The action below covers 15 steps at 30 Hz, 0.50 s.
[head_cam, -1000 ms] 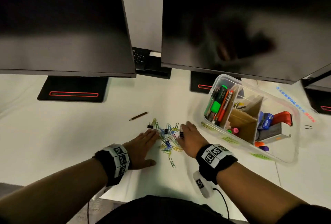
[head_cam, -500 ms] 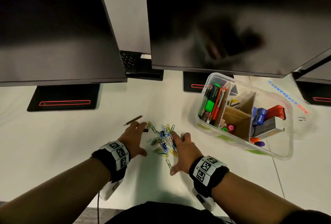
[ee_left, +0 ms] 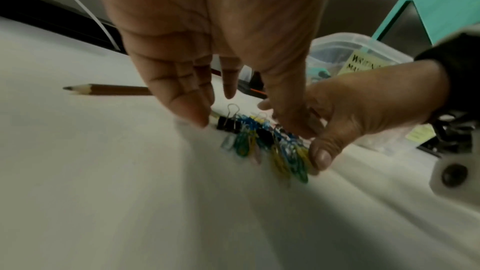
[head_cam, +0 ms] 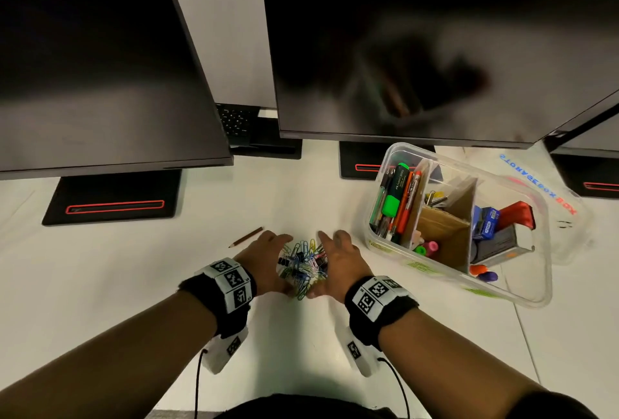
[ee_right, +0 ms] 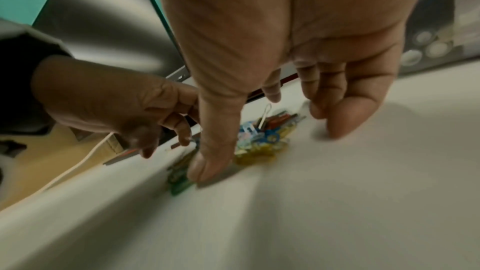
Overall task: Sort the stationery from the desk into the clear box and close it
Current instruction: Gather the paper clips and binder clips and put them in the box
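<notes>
Mid-task, by the look of it: gathering the loose clips (head_cam: 303, 264) into one heap on the tabletop (head_cam: 134, 278) before the lift to the clear box (head_cam: 522, 294). Left hand (head_cam: 264, 259) and right hand (head_cam: 338, 259) set on either side of the heap, palms facing inward, cupping it between them. Coloured paper clips and a few black binder clips bunched tight in the gap.

Left hand: fingers fairly straight and close together, tips down on the tabletop at the far edge of the heap, thumb reaching in among the clips; nothing lifted, nothing pinched that can be made out. Right hand: much the same, fingers (ee_right: 345, 118) pressed to the tabletop on the far side, thumb flat along the near edge of the heap. Both more open than closed, scooping rather than gripping.

Box well to the right of the hands, lid off, already carrying pens, markers and other items in its cardboard-divided sections. Which section suits the clips cannot be told for sure. A brown pencil (head_cam: 246, 237) lying just beyond the left hand, not yet collected.

Next move, probably: close both hands under the heap and carry it over without shedding strays. Slippery, loose pieces; a few likely left behind.
</notes>
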Motion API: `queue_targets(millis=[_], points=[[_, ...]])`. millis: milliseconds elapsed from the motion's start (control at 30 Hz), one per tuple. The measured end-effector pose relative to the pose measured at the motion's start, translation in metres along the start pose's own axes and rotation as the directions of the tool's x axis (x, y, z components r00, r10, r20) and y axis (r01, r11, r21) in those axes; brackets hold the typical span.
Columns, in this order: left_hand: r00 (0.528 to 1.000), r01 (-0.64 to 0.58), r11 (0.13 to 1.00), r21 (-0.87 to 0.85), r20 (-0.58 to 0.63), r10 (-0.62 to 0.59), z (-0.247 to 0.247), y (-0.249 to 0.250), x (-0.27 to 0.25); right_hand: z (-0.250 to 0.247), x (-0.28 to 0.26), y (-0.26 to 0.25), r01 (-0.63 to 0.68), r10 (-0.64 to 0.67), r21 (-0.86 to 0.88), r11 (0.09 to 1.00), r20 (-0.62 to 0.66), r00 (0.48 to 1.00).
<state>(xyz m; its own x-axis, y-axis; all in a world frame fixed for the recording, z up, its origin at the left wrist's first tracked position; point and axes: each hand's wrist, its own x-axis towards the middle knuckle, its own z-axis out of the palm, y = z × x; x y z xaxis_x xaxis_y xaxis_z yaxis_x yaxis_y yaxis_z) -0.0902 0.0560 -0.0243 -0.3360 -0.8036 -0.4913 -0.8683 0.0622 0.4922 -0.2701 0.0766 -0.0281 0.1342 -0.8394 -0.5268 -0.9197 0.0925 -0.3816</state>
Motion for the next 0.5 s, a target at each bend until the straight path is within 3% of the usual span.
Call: queue_targets(millis=[100, 167, 500], points=[[0.998, 0.001, 0.993, 0.118, 0.062, -0.008, 0.009, 0.009, 0.002, 0.003, 0.005, -0.007, 0.088, -0.088, -0.007, 0.996, 0.016, 0.996], [0.999, -0.018, 0.984, 0.175, 0.030, 0.013, 0.016, 0.014, 0.006, 0.004, 0.008, -0.012, 0.122, -0.122, 0.026, 0.992, -0.012, 0.992], [0.997, -0.042, 0.998, 0.043, -0.069, 0.045, 0.006, 0.027, 0.006, -0.006, 0.003, -0.017, 0.116, -0.111, 0.073, 0.991, -0.070, 0.991]])
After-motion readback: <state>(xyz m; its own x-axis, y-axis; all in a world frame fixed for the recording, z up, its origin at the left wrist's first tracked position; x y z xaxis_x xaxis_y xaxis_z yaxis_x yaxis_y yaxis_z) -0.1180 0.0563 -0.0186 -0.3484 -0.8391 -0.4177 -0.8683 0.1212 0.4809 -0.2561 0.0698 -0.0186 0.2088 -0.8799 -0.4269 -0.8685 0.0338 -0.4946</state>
